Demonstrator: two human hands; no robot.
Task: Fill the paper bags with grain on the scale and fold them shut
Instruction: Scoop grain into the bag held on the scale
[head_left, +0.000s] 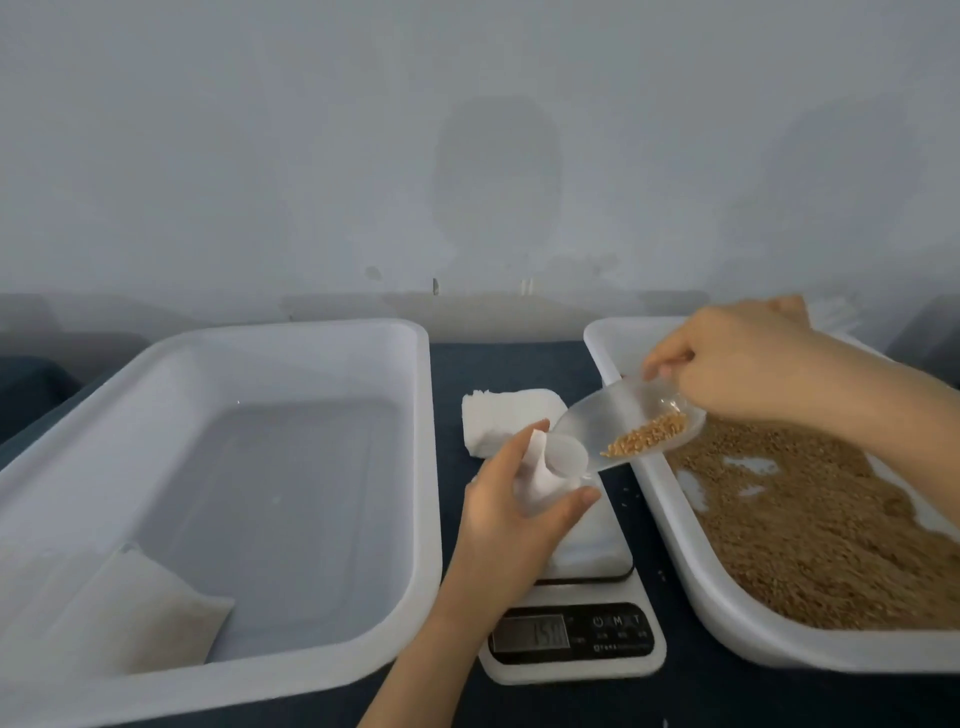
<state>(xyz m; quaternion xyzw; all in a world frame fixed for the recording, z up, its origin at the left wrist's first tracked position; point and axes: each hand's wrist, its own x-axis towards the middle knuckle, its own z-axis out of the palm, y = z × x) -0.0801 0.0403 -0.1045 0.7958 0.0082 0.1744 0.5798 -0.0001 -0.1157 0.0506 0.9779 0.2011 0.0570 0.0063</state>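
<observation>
Paper bag (543, 480) — small, white, mouth open, held over the scale (571, 670) platform by the left hand (511, 512), fingers curled round its body. Clear scoop (613, 415) pinched at its handle by the right hand (748, 358), tilted toward the bag's mouth, lip just beside it, with a small heap of grain (647, 441) inside. Right tray (691, 566): loose grain spread across the floor, bare patches showing. Left tray (426, 467): one filled bag (140, 608), apparently folded shut, in the near left corner. Stack of empty bags (504, 415) on the dark tabletop (519, 358) between the trays, behind the scale. Display (535, 634) lit — digits too blurred to read.
</observation>
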